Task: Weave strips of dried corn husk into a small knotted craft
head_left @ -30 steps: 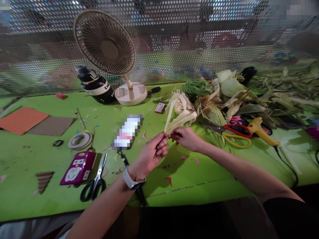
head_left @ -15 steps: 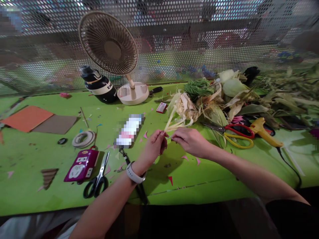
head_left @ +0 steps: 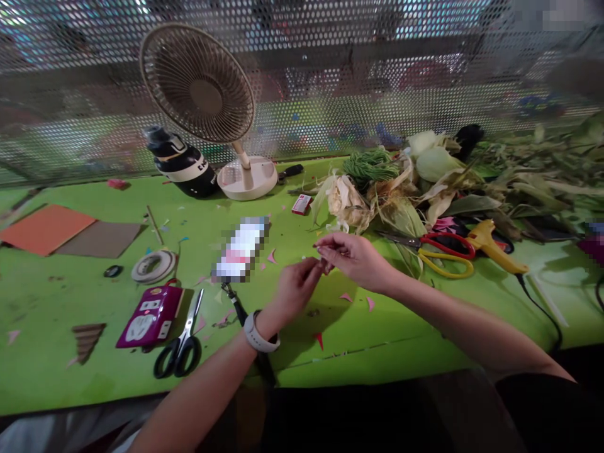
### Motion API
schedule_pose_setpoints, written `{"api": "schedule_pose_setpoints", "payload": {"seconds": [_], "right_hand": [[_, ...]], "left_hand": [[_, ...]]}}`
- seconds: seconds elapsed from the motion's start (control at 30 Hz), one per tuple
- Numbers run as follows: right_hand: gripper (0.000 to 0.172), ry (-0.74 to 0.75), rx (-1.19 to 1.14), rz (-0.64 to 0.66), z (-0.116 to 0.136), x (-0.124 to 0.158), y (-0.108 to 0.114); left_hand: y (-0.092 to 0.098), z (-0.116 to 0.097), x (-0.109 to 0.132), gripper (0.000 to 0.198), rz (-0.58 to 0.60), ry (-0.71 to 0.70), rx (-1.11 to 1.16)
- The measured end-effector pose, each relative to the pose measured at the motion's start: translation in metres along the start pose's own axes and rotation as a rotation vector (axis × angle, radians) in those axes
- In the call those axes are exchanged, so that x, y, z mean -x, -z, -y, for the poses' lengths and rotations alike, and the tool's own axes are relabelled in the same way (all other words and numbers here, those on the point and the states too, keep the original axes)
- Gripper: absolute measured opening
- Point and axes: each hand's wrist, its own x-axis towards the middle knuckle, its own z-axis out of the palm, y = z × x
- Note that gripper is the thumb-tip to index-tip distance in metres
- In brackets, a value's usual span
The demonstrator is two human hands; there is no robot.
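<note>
My left hand (head_left: 295, 288), with a white band on its wrist, is closed in a pinch at the middle of the table. Its fingertips meet those of my right hand (head_left: 356, 259), which is also closed. Whatever lies between the fingers is too small and too covered to make out. Just beyond my right hand lies a heap of dried corn husks (head_left: 352, 200), with a pale piece at its near edge. A bundle of green string (head_left: 370, 165) rests against the heap. Scissors with red and yellow handles (head_left: 446, 272) are to the right of my right hand.
A yellow glue gun (head_left: 493, 244) trails its cord at the right. On the left are black-handled scissors (head_left: 179, 352), a purple box with sockets (head_left: 151, 318), a tape roll (head_left: 153, 265) and a phone (head_left: 240, 248). A fan (head_left: 248, 179) and a bottle (head_left: 189, 170) stand behind.
The pale husk strips that stretched from my left fingers toward the heap no longer show there. My right hand has come over the left fingertips. The view has shifted slightly.
</note>
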Motion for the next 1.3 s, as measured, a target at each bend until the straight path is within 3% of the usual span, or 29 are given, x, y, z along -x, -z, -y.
{"api": "schedule_pose_setpoints", "payload": {"seconds": [0.07, 0.17, 0.33, 0.4, 0.5, 0.63, 0.83, 0.97, 1.1, 1.2, 1.3], "right_hand": [[0.016, 0.026, 0.027, 0.069, 0.003, 0.004, -0.001], [0.015, 0.012, 0.242, 0.239, 0.001, 0.008, -0.005], [0.02, 0.034, 0.486, 0.001, -0.012, 0.0, -0.011], [0.022, -0.021, 0.415, -0.011, -0.018, -0.005, -0.01], [0.027, -0.049, 0.079, 0.085, -0.025, -0.012, -0.008], [0.036, -0.022, -0.226, 0.102, -0.029, -0.018, -0.006], [0.029, 0.034, -0.268, 0.183, -0.036, -0.02, -0.005], [0.021, 0.063, -0.068, 0.125, -0.037, -0.018, -0.005], [0.022, 0.247, 0.421, 0.004, -0.03, -0.009, -0.005], [0.029, 0.299, 0.839, 0.002, -0.025, -0.001, -0.008], [0.033, 0.396, 1.054, 0.028, -0.024, 0.002, -0.009]], "left_hand": [[0.001, -0.001, -0.003, 0.025, -0.035, 0.079, 0.182], [0.003, -0.003, -0.006, 0.025, -0.083, 0.185, 0.413], [0.01, -0.01, -0.01, 0.021, -0.114, 0.277, 0.642], [0.011, -0.011, -0.01, 0.02, -0.102, 0.298, 0.688], [0.01, -0.011, -0.008, 0.02, -0.016, 0.387, 0.768], [0.008, -0.01, -0.005, 0.021, 0.059, 0.462, 0.856], [0.009, -0.009, -0.004, 0.026, 0.151, 0.523, 0.95], [0.009, -0.01, -0.004, 0.023, 0.113, 0.491, 0.921], [0.005, -0.008, -0.006, 0.021, 0.008, 0.431, 0.853], [-0.001, -0.007, -0.006, 0.022, -0.081, 0.423, 0.812], [-0.005, -0.006, -0.002, 0.02, -0.173, 0.377, 0.751]]}}
